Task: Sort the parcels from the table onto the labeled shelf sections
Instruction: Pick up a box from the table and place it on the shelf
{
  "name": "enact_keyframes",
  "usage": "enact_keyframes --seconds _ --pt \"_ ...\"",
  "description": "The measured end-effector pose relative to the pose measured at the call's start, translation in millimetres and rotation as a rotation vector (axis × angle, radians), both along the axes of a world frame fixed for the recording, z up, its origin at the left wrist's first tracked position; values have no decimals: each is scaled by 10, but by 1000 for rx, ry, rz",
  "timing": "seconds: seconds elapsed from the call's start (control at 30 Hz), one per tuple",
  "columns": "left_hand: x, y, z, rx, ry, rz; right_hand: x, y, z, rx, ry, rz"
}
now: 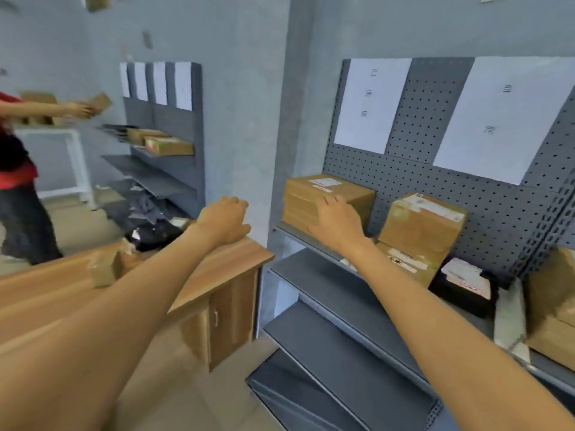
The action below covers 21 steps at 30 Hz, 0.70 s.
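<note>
Right hand (334, 219) lay flat on the front of the flat box (328, 199), fingers straight, holding nothing — only touching. Looked like a last push, to seat the box deep on the top shelf (292, 233) under the white label (371, 104). Box sat at the far left end of that shelf, near the back wall of holes.

Left hand (225, 220) hung over the corner of the table (217, 272), fingers curled in loose, nothing in it. Free for the next parcel, most likely. Small box (105, 269) sat back on the table, blurred, partly hidden behind the left arm.

More to the right on the same shelf: tall box (423, 223) stacked on a lower one, then a black bag (465, 286) with a white sticker. A gap was left between flat box and tall box — room for one slim parcel, maybe.

Shelf's front edge was thin metal, just under the wrist. Lower shelves (329, 334) stuck out toward the legs, so a pull straight back looked safest. Table corner sat close to the shelf's left post; tight spot to swing an arm through.

Far left, another person (18, 157) in red reached to a second rack (168, 132).
</note>
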State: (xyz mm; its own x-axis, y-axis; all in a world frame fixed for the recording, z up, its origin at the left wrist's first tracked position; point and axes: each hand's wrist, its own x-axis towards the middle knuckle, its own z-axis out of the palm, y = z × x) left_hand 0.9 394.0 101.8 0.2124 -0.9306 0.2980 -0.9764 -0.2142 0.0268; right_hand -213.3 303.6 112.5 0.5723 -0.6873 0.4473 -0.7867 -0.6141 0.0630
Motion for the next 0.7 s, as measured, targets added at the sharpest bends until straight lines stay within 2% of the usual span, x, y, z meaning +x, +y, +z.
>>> enact_keyframes --seconds 0.37,0.7 --pt "1321 1077 -459 47 71 381 1769 325 -389 38 79 337" --pt "2296 1266 -865 156 99 644 3145 127 -875 78 108 557"
